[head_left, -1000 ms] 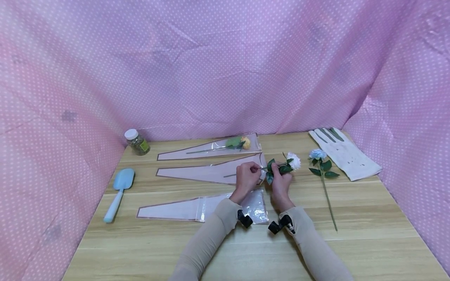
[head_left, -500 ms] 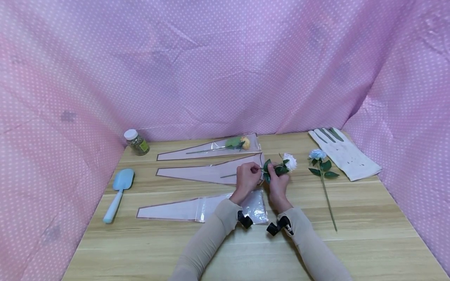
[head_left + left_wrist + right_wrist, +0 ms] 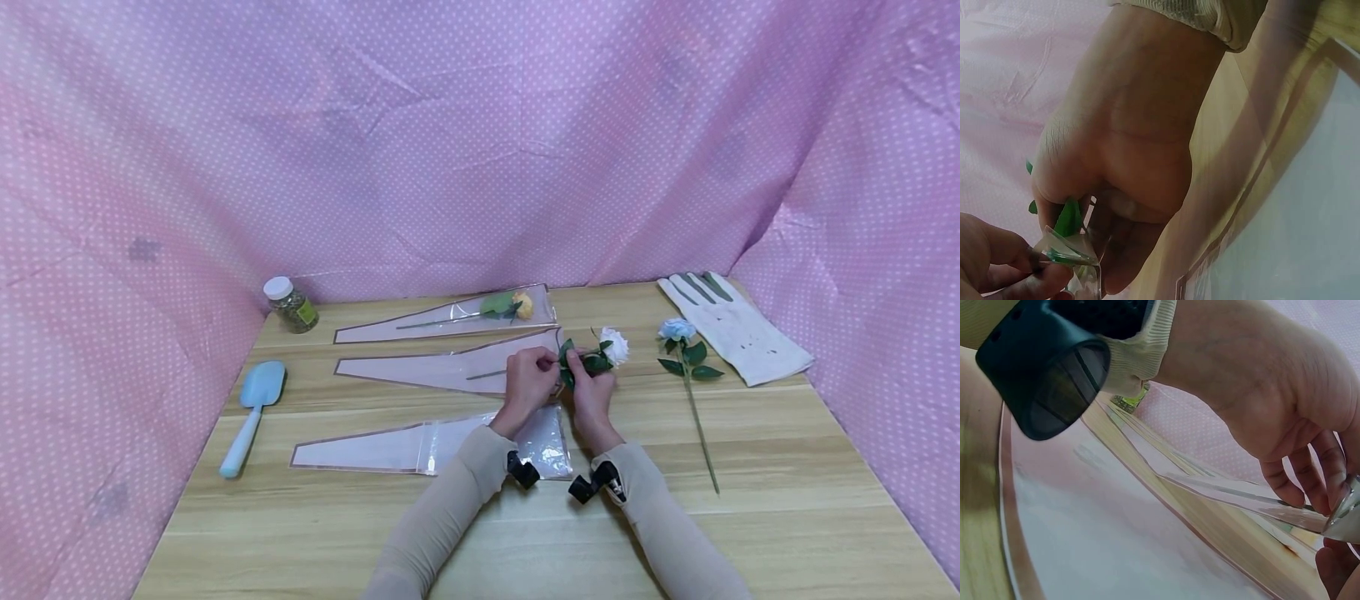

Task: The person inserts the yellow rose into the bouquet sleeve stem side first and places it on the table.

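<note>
Clock centred on the hands. Leftmost I get the blue scoop (image 3: 262, 384) at 9 o'clock, blade at the far end, on the wood table (image 3: 510, 537); then the white-capped jar (image 3: 292, 308) between 9 and 10. Near sleeve (image 3: 363, 451) at 8 o'clock, clear film, partly behind my left forearm. Far sleeve (image 3: 375, 332) at 10, yellow rose (image 3: 522, 306) inside it. Middle sleeve (image 3: 420, 368) runs out toward 9, its wide mouth by my fingers. My left hand (image 3: 528, 385) pinches the film at that mouth between thumb and finger; left wrist view has the film folded over a green leaf. My right hand (image 3: 591, 397) grips the white rose (image 3: 615, 347) around its leaves, bloom out past the fingers at 2 o'clock, stem along the middle sleeve, tip pointing to 9. I can't tell how deep the leaves sit. Blue rose (image 3: 678, 331) lies near at 3, bloom at the far end, stem tip toward 4. Rightmost, the white glove (image 3: 742, 333) lies flat between 2 and 3, just beside the blue bloom.
</note>
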The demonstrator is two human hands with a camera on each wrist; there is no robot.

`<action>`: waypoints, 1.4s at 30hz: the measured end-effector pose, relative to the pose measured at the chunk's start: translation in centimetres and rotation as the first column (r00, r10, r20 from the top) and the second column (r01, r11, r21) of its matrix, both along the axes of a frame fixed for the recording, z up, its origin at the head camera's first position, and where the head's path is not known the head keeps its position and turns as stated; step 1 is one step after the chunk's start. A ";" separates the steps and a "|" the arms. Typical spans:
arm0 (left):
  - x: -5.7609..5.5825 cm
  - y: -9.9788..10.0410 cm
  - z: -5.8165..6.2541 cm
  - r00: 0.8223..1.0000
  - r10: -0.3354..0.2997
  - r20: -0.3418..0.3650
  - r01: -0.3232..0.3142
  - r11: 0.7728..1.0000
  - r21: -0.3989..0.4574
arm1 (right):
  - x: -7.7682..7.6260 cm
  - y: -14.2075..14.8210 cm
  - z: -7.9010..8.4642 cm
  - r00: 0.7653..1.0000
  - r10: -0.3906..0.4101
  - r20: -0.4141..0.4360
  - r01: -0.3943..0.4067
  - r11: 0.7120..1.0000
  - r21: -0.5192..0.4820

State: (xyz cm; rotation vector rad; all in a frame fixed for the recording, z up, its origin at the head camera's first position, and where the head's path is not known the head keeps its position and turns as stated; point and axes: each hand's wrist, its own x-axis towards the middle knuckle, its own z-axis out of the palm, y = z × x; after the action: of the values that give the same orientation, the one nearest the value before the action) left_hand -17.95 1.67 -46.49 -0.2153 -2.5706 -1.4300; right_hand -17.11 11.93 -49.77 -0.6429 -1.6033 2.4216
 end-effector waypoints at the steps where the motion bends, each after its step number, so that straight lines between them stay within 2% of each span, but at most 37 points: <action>1: 0.0 0.0 0.0 1.000 -0.005 0.006 0.005 1.000 0.002 | 0.0 0.0 0.0 1.000 0.002 0.000 -0.002 1.000 0.001; 9: 0.0 0.1 0.1 0.997 -0.066 0.044 0.064 0.997 0.045 | 0.0 0.1 0.1 0.999 -0.014 -0.051 0.014 1.000 -0.010; 18: 0.0 0.0 0.2 0.996 -0.092 0.002 0.091 0.995 0.036 | -0.3 -0.1 -0.1 0.996 -0.052 -0.077 0.052 0.999 0.000; 30: -0.3 -0.4 0.0 0.983 -0.184 -0.017 0.184 0.982 0.047 | -0.5 0.1 0.2 0.997 -0.064 -0.031 0.064 0.998 0.009; 36: -1.4 -2.2 0.3 0.978 -0.196 -0.067 0.200 0.977 0.068 | -0.6 0.1 0.1 0.998 -0.060 -0.035 0.061 0.998 0.019; 39: -2.0 -3.5 0.6 0.976 -0.212 -0.059 0.215 0.974 0.068 | -0.7 0.1 0.1 0.997 -0.064 -0.036 0.064 0.998 0.021; 42: -2.7 -4.7 0.6 0.966 -0.256 -0.042 0.257 0.966 0.016 | -0.8 0.0 0.2 0.997 -0.072 -0.034 0.073 0.997 0.010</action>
State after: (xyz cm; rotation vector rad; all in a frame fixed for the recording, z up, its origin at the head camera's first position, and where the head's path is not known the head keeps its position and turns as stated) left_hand -20.62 -3.03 -45.85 -0.5875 -2.5675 -1.5181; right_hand -17.90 11.97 -49.62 -0.6429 -1.5520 2.3572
